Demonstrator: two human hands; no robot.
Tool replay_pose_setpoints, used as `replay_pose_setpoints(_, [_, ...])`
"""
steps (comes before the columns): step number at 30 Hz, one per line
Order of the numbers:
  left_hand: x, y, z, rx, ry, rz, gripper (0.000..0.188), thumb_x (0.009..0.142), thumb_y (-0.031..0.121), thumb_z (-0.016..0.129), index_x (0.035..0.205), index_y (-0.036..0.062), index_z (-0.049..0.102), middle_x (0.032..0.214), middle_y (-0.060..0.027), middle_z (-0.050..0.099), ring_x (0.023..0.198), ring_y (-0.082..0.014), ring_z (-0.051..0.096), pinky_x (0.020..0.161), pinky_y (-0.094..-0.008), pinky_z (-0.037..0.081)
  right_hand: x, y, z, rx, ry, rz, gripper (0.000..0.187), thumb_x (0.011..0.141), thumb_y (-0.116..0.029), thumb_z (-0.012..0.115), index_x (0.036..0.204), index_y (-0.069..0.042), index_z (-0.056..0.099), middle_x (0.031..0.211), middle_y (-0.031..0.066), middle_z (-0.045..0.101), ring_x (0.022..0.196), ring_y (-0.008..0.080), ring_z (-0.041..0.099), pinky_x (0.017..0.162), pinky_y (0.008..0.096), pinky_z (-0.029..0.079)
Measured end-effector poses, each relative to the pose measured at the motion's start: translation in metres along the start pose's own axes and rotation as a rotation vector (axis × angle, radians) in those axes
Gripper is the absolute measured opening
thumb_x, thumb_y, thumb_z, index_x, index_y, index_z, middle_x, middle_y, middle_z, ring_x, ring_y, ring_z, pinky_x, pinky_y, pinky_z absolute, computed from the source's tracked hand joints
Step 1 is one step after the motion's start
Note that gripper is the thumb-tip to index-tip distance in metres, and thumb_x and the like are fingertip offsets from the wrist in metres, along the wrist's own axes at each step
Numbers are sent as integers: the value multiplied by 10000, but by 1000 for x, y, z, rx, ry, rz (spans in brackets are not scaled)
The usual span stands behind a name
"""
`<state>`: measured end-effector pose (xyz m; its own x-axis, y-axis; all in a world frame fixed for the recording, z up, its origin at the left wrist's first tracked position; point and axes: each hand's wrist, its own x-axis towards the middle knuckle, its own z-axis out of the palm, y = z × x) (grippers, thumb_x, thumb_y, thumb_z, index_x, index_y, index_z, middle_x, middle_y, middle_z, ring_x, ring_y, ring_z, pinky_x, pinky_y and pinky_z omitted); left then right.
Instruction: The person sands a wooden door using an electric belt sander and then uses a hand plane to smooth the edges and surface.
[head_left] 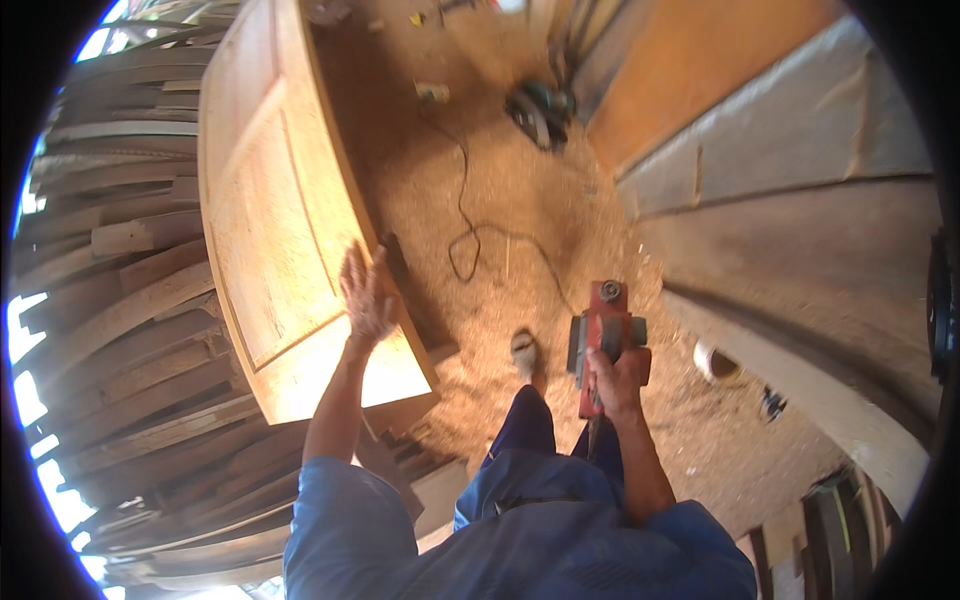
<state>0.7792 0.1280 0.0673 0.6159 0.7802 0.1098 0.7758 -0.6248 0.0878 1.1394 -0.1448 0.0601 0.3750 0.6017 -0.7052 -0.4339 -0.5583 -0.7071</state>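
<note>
My left hand [368, 295] lies flat with its fingers spread on the right edge of a pale wooden panelled door [270, 215]. The door rests raised on my left, with recessed panels on its upper face. In my right hand [614, 382] is a red electric hand planer [605, 310], gripped by its handle and held in the air beside my leg. A round knob shows at the planer's far end. The planer's underside is hidden from me.
A dark cord [466, 200] loops over the shaving-covered floor [500, 270]. A dark green power tool [540, 112] sits farther off. Stacked timber [130, 340] fills the left side. Large boards [790, 240] stand on the right, with a white roll-like object [716, 362] beneath.
</note>
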Motion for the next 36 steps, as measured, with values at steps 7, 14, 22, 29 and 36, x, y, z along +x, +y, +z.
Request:
replay_pose_setpoints(7, [-2, 13, -17, 160, -177, -250, 672, 864, 215, 498, 1530, 149, 435, 1653, -348, 154, 1541, -525, 136, 1251, -627, 108, -36, -184, 67, 51, -364, -511, 376, 925, -136, 687, 1249, 5, 561, 724, 31, 554, 519, 104, 537, 475, 283, 479])
replay_pose_setpoints(14, [1, 30, -40, -5, -191, -288, 748, 812, 299, 609, 1532, 176, 450, 1660, -315, 186, 1541, -490, 171, 1258, -590, 113, -37, -282, 139, 270, -623, -382, 404, 950, -196, 677, 1256, 19, 522, 726, 55, 567, 579, 122, 553, 558, 299, 492])
replay_pose_setpoints(22, [-4, 38, -38, -52, -115, -705, 882, 916, 481, 569, 1627, 89, 225, 1657, -319, 164, 1524, -539, 135, 1230, -658, 73, 24, -335, 201, 48, -716, -339, 266, 978, -182, 657, 1163, -9, 575, 716, 41, 566, 551, 112, 538, 504, 285, 469])
replay_pose_setpoints(29, [6, 35, -37, -109, -76, -764, 828, 910, 475, 536, 1604, 90, 299, 1613, -356, 234, 1515, -533, 175, 1234, -641, 83, 67, -377, 201, -16, -552, -321, 254, 1002, -242, 635, 1178, -61, 612, 749, 23, 572, 553, 110, 554, 496, 279, 486])
replay_pose_setpoints(36, [9, 31, -37, -103, 23, -832, 751, 942, 481, 512, 1577, 109, 363, 1604, -335, 274, 1498, -507, 240, 1238, -614, 128, 100, -428, 212, -4, -461, -374, 183, 1008, -268, 640, 1055, -93, 611, 747, 2, 561, 541, 101, 540, 479, 266, 463])
